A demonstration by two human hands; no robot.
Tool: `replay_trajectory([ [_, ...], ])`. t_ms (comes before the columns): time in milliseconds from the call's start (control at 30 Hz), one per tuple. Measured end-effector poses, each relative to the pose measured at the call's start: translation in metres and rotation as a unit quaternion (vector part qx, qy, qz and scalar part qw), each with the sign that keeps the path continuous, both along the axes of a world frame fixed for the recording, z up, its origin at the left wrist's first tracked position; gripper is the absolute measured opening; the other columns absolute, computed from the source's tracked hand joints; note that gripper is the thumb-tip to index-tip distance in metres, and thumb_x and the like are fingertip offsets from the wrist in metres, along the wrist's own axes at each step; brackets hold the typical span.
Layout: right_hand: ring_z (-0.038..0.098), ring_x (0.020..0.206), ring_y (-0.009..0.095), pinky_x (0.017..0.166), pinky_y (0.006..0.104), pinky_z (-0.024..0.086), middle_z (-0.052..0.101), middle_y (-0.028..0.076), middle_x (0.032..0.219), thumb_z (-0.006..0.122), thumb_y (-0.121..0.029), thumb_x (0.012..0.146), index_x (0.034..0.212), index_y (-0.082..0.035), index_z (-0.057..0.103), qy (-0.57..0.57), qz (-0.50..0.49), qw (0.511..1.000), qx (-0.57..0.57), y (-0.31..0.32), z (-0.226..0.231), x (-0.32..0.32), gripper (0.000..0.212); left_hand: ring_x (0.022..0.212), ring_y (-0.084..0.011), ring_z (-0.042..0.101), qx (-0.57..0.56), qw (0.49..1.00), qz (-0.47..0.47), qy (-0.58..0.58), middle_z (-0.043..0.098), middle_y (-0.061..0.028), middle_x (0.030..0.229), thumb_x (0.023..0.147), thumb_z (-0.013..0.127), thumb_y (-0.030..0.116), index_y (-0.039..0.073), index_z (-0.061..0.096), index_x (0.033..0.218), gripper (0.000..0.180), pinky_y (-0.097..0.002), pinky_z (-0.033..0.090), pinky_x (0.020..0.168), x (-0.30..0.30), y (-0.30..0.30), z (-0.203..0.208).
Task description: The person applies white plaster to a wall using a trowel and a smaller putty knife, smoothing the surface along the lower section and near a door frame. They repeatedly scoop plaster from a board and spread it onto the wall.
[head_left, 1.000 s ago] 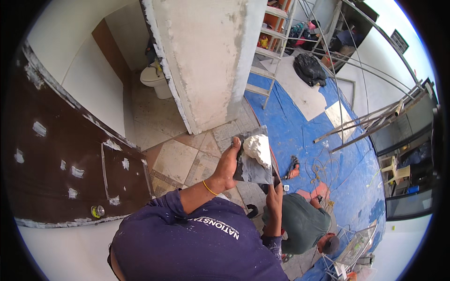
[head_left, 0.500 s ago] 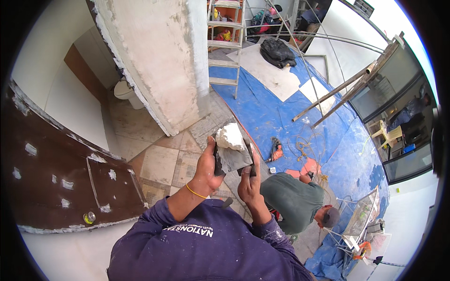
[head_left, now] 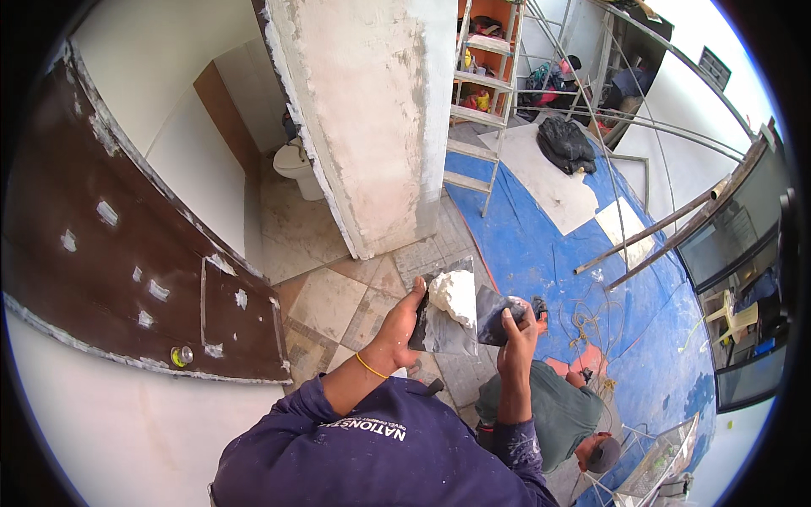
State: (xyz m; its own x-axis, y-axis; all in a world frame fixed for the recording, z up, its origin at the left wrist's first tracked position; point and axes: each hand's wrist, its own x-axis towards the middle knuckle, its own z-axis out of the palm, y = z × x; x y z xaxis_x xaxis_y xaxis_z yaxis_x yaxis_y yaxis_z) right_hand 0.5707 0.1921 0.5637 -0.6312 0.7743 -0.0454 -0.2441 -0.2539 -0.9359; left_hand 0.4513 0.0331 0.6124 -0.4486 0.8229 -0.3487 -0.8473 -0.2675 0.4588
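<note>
My left hand (head_left: 399, 328) is closed on the edge of a flat grey-and-black putty blade (head_left: 443, 336), its thumb along the left side. A thick lump of white putty (head_left: 454, 296) sits on this blade. My right hand (head_left: 517, 342) grips a second dark, flat putty blade (head_left: 497, 314), thumb pressed on its face. That blade's left edge lies right beside the putty-loaded one; I cannot tell whether they touch. Both are held out in front of my chest, over the tiled floor.
On the left is a brown door (head_left: 127, 253) with white filler patches. Ahead stands a bare plastered wall end (head_left: 359, 127), with a stepladder (head_left: 481, 110) beyond it. A person in a green shirt (head_left: 545, 414) crouches close on my right, by a blue tarp (head_left: 541, 237) and wooden poles (head_left: 655, 237).
My right hand has drawn its blade out to the right, uncovering more of the loaded blade. The view has turned left, so the surroundings sit farther right.
</note>
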Motion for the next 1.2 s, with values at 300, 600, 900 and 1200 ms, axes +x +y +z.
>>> replay_trajectory([
  [300, 0.044, 0.059, 0.008, 0.052, 0.0243, 0.037, 0.045, -0.002, 0.071, 0.044, -0.059, 0.098, 0.084, -0.012, 0.052, 0.174, 0.097, 0.954, -0.224, 0.014, 0.003, -0.109, 0.050, 0.101, -0.0181, 0.065, -0.088, 0.991, -0.094, 0.047, 0.063, -0.0079, 0.119, 0.102, 0.041, 0.049, 0.002, 0.051, 0.131, 0.056, -0.0348, 0.055, 0.087, -0.023, 0.015, -0.011],
  [600, 0.043, 0.051, 0.005, 0.044, 0.0219, 0.034, 0.050, -0.005, 0.071, 0.049, -0.046, 0.101, 0.105, -0.011, 0.055, -0.119, 0.084, 0.962, -0.232, 0.031, -0.073, -0.082, 0.036, 0.117, -0.0195, 0.059, -0.070, 0.995, -0.031, 0.064, 0.057, -0.0077, 0.129, 0.099, 0.038, 0.059, 0.007, 0.044, 0.139, 0.065, -0.0390, 0.053, 0.095, -0.143, 0.016, -0.002],
  [900, 0.066, 0.081, 0.017, 0.070, 0.0291, 0.058, 0.058, 0.007, 0.101, 0.060, -0.016, 0.096, 0.141, -0.006, 0.040, 0.087, -0.089, 0.978, -0.168, 0.095, 0.014, -0.095, 0.050, 0.121, -0.0210, 0.056, -0.015, 0.990, -0.029, 0.134, 0.053, -0.0094, 0.135, 0.092, 0.034, 0.072, 0.005, 0.036, 0.144, 0.085, -0.0396, 0.051, 0.099, -0.203, 0.047, -0.008],
  [1200, 0.060, 0.073, 0.009, 0.065, 0.0268, 0.048, 0.064, 0.003, 0.081, 0.065, -0.009, 0.086, 0.118, 0.004, 0.059, -0.113, 0.244, 0.938, 0.217, 0.126, 0.168, -0.216, 0.035, 0.124, -0.0214, 0.054, 0.013, 0.954, 0.073, 0.290, 0.050, -0.0105, 0.138, 0.093, 0.034, 0.070, 0.005, 0.035, 0.144, 0.083, -0.0403, 0.049, 0.100, -0.229, 0.112, -0.019],
])
